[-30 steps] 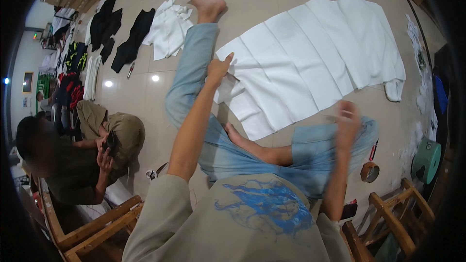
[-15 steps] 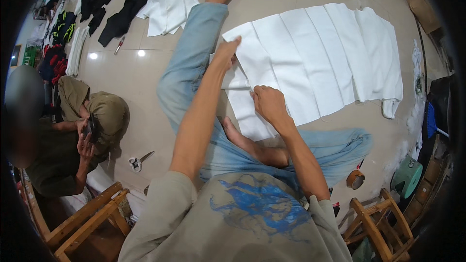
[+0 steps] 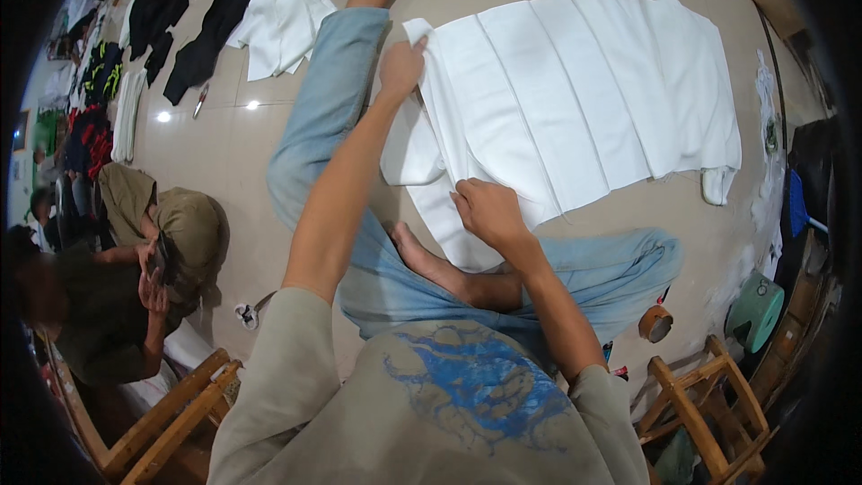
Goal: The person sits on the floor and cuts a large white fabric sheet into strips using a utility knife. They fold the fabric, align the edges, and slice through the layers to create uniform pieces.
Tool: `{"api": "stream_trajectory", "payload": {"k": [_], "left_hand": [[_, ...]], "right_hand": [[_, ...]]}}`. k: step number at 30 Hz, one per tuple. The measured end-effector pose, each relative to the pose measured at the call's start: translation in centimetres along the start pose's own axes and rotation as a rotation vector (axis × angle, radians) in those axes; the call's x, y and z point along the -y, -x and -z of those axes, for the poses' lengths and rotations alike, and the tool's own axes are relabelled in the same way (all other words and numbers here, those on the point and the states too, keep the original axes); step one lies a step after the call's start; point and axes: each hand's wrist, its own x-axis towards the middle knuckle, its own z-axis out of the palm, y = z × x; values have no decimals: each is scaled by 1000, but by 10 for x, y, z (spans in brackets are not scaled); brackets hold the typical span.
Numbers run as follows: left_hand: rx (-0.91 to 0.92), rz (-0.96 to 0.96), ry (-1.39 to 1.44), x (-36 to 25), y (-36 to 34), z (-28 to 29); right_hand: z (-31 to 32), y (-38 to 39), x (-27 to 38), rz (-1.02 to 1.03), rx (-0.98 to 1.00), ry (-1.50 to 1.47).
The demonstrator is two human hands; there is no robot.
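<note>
A long white cloth (image 3: pixel 584 81) with several parallel seams or layered edges lies across the floor, from between my legs to the far right. Near its far left corner, my left hand (image 3: pixel 404 65) is closed on the cloth, and that edge is lifted and folded over. My right hand (image 3: pixel 492 214) pinches the near part of the same edge, its fingers pressed together. Beneath the raised edge, more white fabric (image 3: pixel 449 229) lies by my bent foot. What lies inside the fold is hidden.
A heap of white cloth (image 3: pixel 278 13) and black pieces (image 3: pixel 211 36) lie at the far left. Scissors (image 3: pixel 247 314) rest on the floor near a seated person (image 3: pixel 108 305) holding a dark object. Wooden stools (image 3: pixel 709 413) flank me; a tape roll (image 3: pixel 655 323) sits right.
The cloth's left edge has risen and folded over, with both hands still on it. My left hand has moved slightly up and left, my right slightly down. The whole view has shifted a little.
</note>
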Motion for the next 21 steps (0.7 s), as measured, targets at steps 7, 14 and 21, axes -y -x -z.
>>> {"api": "stream_trajectory", "payload": {"k": [7, 14, 21], "left_hand": [[139, 176, 120, -16, 109, 18], [148, 145, 165, -10, 109, 8], [-362, 99, 405, 29, 45, 0]], "right_hand": [[29, 53, 2, -81, -292, 25], [-2, 73, -17, -32, -121, 190], [-6, 91, -17, 115, 68, 214]]}}
